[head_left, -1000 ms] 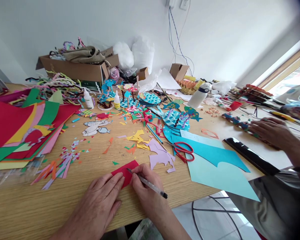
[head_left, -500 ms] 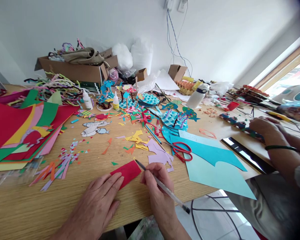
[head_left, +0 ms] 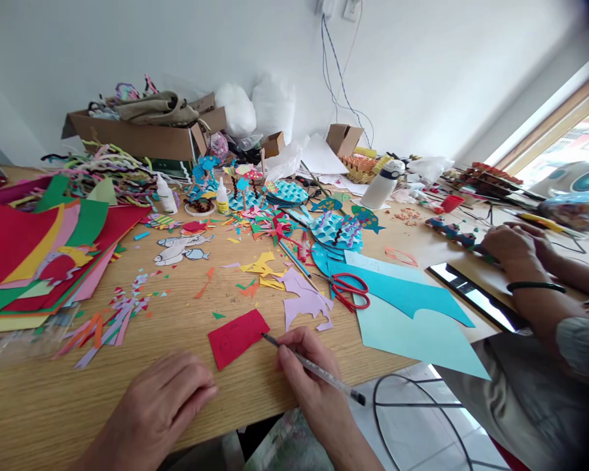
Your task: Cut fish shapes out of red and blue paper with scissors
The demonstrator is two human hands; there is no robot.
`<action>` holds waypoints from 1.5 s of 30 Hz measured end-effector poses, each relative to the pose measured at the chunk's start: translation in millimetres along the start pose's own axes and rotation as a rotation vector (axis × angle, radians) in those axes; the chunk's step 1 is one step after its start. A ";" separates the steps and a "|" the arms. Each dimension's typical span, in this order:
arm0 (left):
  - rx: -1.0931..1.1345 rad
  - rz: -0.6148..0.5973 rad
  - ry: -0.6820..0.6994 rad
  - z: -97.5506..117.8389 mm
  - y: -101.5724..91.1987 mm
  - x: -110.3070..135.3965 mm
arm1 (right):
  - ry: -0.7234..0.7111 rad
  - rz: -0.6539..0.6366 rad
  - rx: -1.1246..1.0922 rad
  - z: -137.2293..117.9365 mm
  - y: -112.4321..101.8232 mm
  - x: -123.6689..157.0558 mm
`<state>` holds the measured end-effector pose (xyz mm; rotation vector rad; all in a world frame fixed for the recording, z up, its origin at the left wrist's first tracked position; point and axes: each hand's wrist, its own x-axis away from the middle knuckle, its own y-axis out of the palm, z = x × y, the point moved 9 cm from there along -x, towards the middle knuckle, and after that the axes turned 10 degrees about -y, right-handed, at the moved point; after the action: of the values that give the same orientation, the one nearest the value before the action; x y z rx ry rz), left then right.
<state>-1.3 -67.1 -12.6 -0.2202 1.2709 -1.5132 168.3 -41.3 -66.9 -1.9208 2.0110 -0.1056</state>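
plainly red paper (head_left: 236, 337) lies between relaxed left hand (head_left: 161, 409) and right hand (head_left: 308, 386) holding pen (head_left: 319, 371).

Red paper piece (head_left: 236, 337), lilac cutout (head_left: 304, 302), red-handled scissors (head_left: 349, 290), turquoise sheet (head_left: 417, 333).

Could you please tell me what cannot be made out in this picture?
Head view:
- Any drawing on the red paper: too small to see.
- Under the left hand: hidden by the hand itself.
- What the co-worker's hand holds: covered by that hand, blurred.
- Inside the cardboard box: hidden by cloth and its wall.
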 end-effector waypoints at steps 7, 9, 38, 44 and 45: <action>-0.169 0.057 0.098 9.5 0.2 -2.1 | -0.033 -0.094 0.035 1.4 3.1 4.3; -0.208 0.024 0.109 9.1 5.9 -1.4 | -0.048 -0.114 0.031 0.9 6.8 4.3; -0.385 0.021 0.093 7.0 41.5 15.0 | -0.224 -0.185 0.186 -14.4 30.1 -0.4; -0.378 0.027 0.101 9.3 39.6 13.9 | -0.206 -0.197 0.190 -13.0 31.8 1.3; -0.381 0.028 0.100 9.4 39.5 13.7 | -0.204 -0.195 0.191 -13.0 31.7 1.4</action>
<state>23.5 -76.8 -46.2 -0.3754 1.6319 -1.2606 134.1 -42.7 -64.4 -1.9164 1.6200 -0.1400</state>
